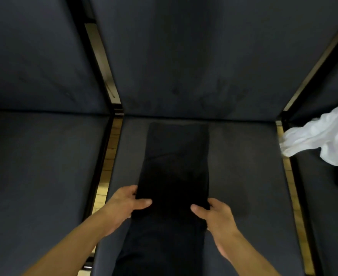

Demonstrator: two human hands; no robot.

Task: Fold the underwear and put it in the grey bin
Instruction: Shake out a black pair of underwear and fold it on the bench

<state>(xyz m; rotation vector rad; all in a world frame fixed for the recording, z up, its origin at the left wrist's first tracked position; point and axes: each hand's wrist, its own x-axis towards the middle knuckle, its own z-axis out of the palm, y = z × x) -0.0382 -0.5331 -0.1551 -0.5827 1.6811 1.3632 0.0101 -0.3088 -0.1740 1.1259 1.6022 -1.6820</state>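
Note:
A black piece of underwear (174,166) lies as a long narrow strip on the dark grey seat cushion (244,176) in front of me, folded lengthwise. My left hand (124,204) grips its left edge, thumb on top and fingers underneath. On the opposite edge my right hand (216,214) grips the cloth the same way. Both hands hold the strip at about the same height, near its lower third. The strip's near end runs out of the frame at the bottom. No grey bin is in view.
A crumpled white garment (319,136) lies on the seat to the right. Another dark seat (34,176) stands to the left, with a gap showing wooden floor (108,156) between seats. Upright backrests (194,56) close the far side.

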